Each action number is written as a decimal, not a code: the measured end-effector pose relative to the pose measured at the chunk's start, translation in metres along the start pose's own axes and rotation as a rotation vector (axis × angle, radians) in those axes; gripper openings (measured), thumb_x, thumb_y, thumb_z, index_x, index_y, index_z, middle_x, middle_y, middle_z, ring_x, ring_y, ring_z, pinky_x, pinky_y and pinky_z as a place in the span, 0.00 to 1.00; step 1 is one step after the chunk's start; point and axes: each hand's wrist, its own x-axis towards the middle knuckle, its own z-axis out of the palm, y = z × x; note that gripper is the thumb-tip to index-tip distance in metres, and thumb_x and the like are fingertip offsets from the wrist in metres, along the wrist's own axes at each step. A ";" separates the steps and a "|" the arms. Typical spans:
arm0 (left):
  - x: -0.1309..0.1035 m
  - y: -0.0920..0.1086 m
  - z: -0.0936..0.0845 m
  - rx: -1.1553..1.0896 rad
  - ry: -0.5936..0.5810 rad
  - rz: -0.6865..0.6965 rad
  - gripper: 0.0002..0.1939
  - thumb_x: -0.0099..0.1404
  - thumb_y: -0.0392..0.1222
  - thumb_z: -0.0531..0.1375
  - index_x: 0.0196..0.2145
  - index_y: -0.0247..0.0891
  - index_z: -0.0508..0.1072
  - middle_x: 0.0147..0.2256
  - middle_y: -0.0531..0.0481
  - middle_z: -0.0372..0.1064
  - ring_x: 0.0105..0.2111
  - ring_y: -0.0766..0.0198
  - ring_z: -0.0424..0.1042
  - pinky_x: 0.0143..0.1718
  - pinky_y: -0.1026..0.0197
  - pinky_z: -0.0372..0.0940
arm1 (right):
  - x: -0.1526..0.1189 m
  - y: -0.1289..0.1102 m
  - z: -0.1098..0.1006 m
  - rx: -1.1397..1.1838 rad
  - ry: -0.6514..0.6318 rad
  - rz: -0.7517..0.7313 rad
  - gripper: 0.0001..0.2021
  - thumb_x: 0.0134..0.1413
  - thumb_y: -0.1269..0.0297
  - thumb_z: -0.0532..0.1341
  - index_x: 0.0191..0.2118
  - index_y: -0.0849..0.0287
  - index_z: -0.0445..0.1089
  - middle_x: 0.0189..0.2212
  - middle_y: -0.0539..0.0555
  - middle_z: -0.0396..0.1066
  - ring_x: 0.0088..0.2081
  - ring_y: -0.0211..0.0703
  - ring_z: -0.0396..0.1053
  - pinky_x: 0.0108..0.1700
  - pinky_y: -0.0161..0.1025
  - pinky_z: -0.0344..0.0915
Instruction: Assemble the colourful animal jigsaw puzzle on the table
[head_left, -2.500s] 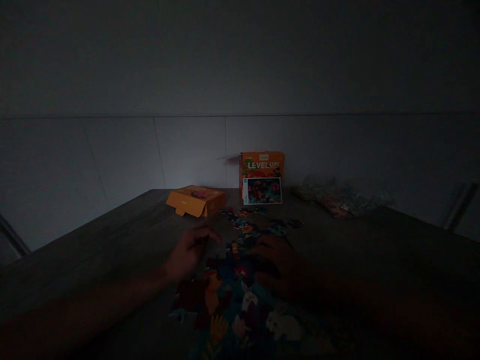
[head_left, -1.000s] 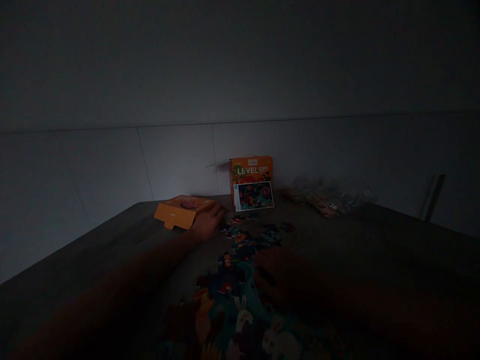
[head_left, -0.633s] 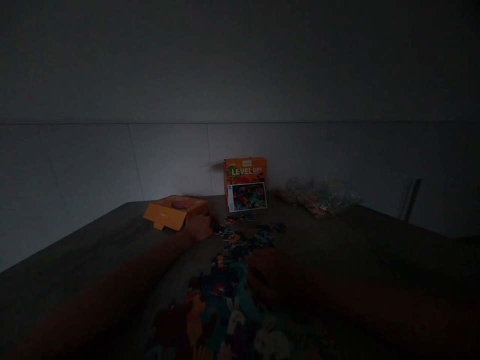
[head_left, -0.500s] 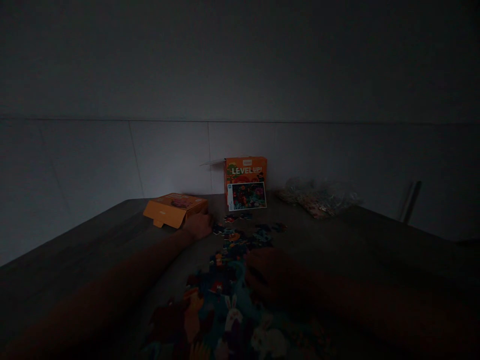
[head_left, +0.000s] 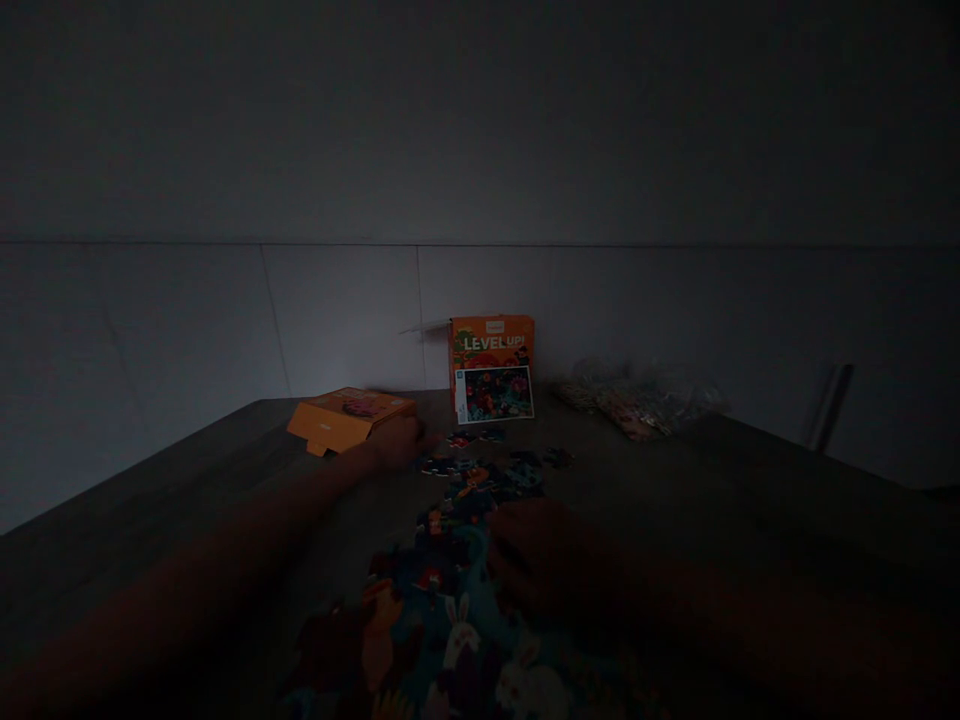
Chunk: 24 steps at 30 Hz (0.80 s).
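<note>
The scene is very dark. My left hand [head_left: 399, 443] reaches to the far part of the table, close by the orange box lying on its side [head_left: 352, 412] and next to loose jigsaw pieces [head_left: 461, 439]. Its fingertips are blurred, and whether they hold a piece cannot be made out. On the right edge of the partly joined jigsaw puzzle [head_left: 461, 640] rests my right hand [head_left: 531, 550], fingers apart, with nothing visible in it. White rabbits and an orange animal show on the puzzle's near part.
An orange "LEVEL UP!" box [head_left: 491, 342] stands at the back, a picture card [head_left: 496, 395] leaning on it. Clear plastic bags with pieces [head_left: 637, 405] lie at the back right. Behind the table [head_left: 247, 460] rises a pale wall [head_left: 337, 310].
My left hand has shifted slightly up and its fingers reach further right. My right hand stays on the puzzle. The view has moved a little.
</note>
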 end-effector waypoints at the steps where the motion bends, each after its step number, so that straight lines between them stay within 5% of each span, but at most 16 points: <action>1: -0.001 0.002 -0.009 -0.032 -0.010 0.024 0.27 0.69 0.58 0.49 0.29 0.32 0.73 0.28 0.40 0.72 0.33 0.52 0.74 0.34 0.57 0.65 | 0.000 -0.001 -0.001 0.001 -0.007 0.003 0.07 0.59 0.67 0.54 0.33 0.63 0.67 0.30 0.54 0.69 0.28 0.37 0.62 0.29 0.34 0.54; 6: -0.020 0.032 -0.054 -0.263 -0.121 0.199 0.24 0.70 0.57 0.48 0.31 0.35 0.69 0.23 0.52 0.63 0.21 0.66 0.64 0.22 0.65 0.57 | -0.001 -0.001 0.001 0.018 0.023 0.037 0.07 0.59 0.67 0.55 0.35 0.64 0.68 0.32 0.56 0.70 0.31 0.40 0.65 0.31 0.35 0.59; 9: -0.036 0.059 -0.068 -0.416 -0.141 0.349 0.22 0.69 0.56 0.50 0.27 0.36 0.65 0.23 0.55 0.59 0.22 0.68 0.59 0.23 0.66 0.54 | -0.001 0.002 0.005 0.023 0.132 -0.037 0.13 0.58 0.68 0.56 0.48 0.64 0.68 0.42 0.61 0.71 0.41 0.46 0.69 0.41 0.41 0.67; 12: -0.048 0.081 -0.068 -0.500 -0.199 0.424 0.19 0.68 0.53 0.53 0.28 0.35 0.66 0.23 0.56 0.57 0.22 0.70 0.56 0.22 0.67 0.51 | -0.003 0.002 0.006 0.013 0.223 -0.215 0.26 0.58 0.72 0.54 0.62 0.61 0.56 0.52 0.62 0.68 0.52 0.49 0.66 0.52 0.47 0.66; 16: -0.054 0.093 -0.064 -0.546 -0.237 0.510 0.19 0.68 0.53 0.54 0.27 0.34 0.68 0.24 0.55 0.57 0.23 0.70 0.56 0.23 0.67 0.51 | -0.004 -0.001 0.001 -0.040 0.252 -0.370 0.27 0.59 0.77 0.52 0.64 0.63 0.54 0.55 0.63 0.69 0.55 0.48 0.66 0.54 0.46 0.67; 24: -0.056 0.091 -0.068 -0.570 -0.226 0.442 0.21 0.69 0.54 0.51 0.29 0.34 0.69 0.24 0.55 0.58 0.23 0.70 0.56 0.22 0.67 0.51 | -0.004 -0.002 0.001 -0.004 0.283 -0.335 0.27 0.56 0.76 0.54 0.62 0.65 0.56 0.53 0.64 0.69 0.53 0.50 0.67 0.53 0.46 0.69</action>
